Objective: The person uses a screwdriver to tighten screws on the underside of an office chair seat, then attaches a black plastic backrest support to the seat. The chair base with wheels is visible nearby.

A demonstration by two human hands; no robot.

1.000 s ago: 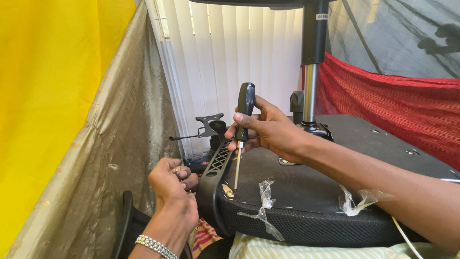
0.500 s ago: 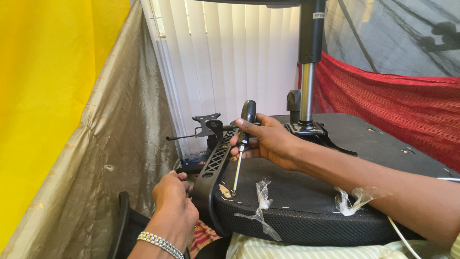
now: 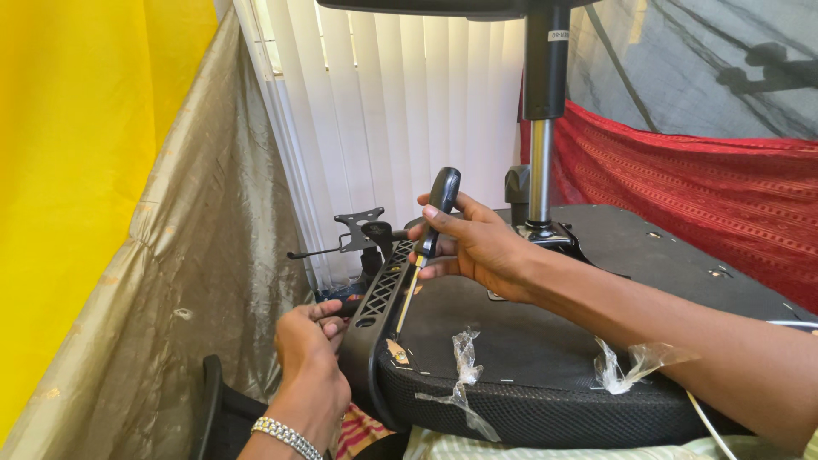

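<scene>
Screwdriver (image 3: 430,234) at the frame edge of an upturned chair seat (image 3: 545,375).

We log the right hand (image 3: 477,247) with its grip pressed shut round the screwdriver's black handle, shaft slanting down to the black lattice bracket (image 3: 379,294) on the seat's left side. Our left hand (image 3: 308,341) sits below, fingers curled against the bracket's lower end; whether it pinches anything we cannot tell. The tool looks light, stiff and thin-shafted, and is best held at the thick handle. We judge the seat bulky and fairly heavy, with a hard base and soft mesh rim, best held by its rigid frame. The gas column (image 3: 543,128) stands upright behind. Torn plastic scraps (image 3: 464,353) cling to the underside.
</scene>
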